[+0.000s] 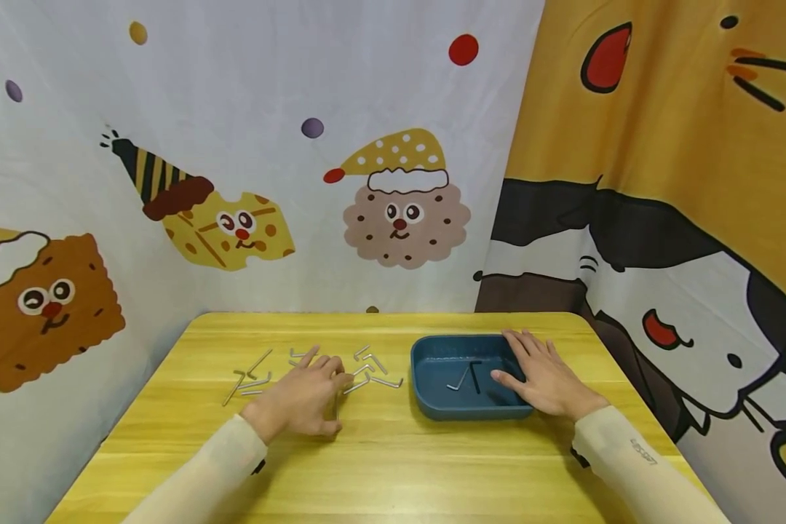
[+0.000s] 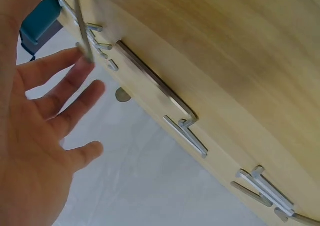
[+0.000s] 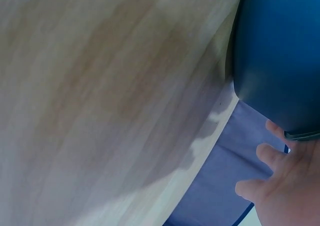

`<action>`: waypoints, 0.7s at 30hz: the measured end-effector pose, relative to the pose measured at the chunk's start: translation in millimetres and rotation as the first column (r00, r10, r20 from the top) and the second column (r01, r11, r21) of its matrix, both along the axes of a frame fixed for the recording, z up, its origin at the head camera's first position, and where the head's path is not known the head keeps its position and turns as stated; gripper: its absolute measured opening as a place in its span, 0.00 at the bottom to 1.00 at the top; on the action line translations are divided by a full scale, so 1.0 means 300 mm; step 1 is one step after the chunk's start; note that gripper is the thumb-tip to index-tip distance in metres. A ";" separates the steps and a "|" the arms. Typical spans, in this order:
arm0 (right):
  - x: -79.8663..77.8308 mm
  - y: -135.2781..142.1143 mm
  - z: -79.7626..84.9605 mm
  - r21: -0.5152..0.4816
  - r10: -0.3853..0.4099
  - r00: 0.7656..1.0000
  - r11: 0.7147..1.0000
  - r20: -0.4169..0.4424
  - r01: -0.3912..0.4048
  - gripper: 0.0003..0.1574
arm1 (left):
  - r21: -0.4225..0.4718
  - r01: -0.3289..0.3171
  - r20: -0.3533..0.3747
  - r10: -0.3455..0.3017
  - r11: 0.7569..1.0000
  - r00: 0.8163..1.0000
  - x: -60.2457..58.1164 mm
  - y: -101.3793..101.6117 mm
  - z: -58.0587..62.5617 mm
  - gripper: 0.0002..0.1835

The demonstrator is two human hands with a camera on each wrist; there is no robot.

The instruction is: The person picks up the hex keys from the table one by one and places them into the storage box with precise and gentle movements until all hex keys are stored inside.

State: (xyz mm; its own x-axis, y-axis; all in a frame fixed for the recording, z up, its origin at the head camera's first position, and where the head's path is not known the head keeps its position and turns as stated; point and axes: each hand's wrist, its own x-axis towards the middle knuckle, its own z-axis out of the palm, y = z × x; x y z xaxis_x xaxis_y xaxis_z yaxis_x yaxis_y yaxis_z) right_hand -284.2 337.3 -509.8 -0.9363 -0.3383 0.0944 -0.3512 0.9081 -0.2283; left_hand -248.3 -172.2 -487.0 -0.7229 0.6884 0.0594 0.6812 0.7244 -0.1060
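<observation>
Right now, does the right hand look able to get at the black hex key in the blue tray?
Probably yes: the right hand holds the blue tray by its right rim, thumb inside, and nothing covers the black hex key; the grip may need loosening first.

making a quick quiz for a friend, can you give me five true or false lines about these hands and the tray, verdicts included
1. The left hand pinches an L-shaped key. True.
2. The tray is empty. False: a black key and a silver key lie in it.
3. The right hand touches the tray's right side. True.
4. The loose keys on the table lie right of the tray. False: they lie left of it.
5. The tray is blue. True.
</observation>
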 end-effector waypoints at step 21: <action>0.000 0.001 0.004 -0.002 -0.006 1.000 1.000 0.010 0.006 0.65 | 0.078 0.108 -0.222 -0.088 0.991 0.971 -0.002 0.077 0.021 0.50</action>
State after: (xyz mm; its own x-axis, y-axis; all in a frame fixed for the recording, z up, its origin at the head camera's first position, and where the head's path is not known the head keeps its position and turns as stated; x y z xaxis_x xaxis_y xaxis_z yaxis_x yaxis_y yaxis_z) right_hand -284.1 337.7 -508.6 -0.9390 -0.3329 0.0859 -0.3438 0.9094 -0.2339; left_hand -249.0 -149.1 -480.8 -0.6150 0.7401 0.2721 0.7171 0.6684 -0.1973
